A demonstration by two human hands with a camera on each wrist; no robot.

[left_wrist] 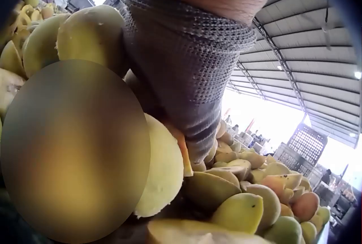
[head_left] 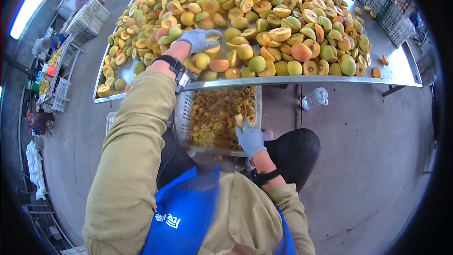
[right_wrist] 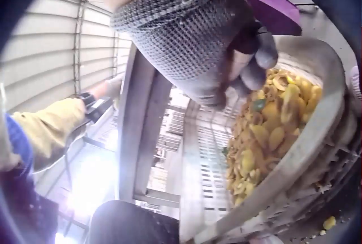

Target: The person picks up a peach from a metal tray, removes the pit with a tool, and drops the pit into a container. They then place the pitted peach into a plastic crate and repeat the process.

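In the head view, the left hand (head_left: 200, 41), in a grey glove, reaches over the near part of a large heap of halved yellow-green fruit (head_left: 281, 34). Its fingers look extended, touching fruit; the left wrist view hides the fingertips behind the glove (left_wrist: 186, 68). The gloved right hand (head_left: 251, 138) is low, over a white crate (head_left: 184, 113) under the table edge, which holds small cut fruit pieces (head_left: 214, 118). Between its thumb and curled fingers it pinches a brownish fruit piece (head_left: 239, 121), partly covered by the glove in the right wrist view (right_wrist: 195, 46).
The metal table (head_left: 283, 80) has a raised front rim above the crate. A clear plastic bottle (head_left: 315, 99) stands on the floor right of the crate. Stacked crates (head_left: 389, 9) stand beyond the table's right side, and more crates (head_left: 88, 19) and people are at the left.
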